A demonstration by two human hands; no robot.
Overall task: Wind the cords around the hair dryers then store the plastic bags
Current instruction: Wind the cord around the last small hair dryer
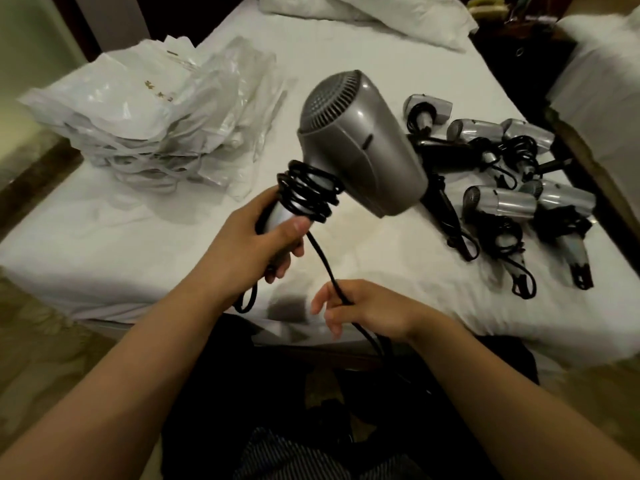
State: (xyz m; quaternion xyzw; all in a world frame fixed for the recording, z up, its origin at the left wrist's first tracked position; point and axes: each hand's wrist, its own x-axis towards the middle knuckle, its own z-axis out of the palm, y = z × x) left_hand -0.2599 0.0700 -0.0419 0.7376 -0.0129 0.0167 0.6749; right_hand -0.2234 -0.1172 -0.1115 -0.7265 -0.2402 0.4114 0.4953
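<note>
My left hand [256, 244] grips the handle of a silver hair dryer [353, 143] held up over the bed, its rear grille facing up and left. Several loops of black cord [308, 192] are wound around the upper handle. The loose cord [329, 268] runs down from the coils into my right hand [360, 306], which pinches it near the bed's front edge. A heap of white plastic bags [156, 116] lies at the left of the bed.
Several more silver hair dryers [512, 188] with black cords lie in a cluster on the right side of the white bed [104, 244]. A pillow [363, 15] sits at the far end. A white stack [595, 91] stands at the right edge.
</note>
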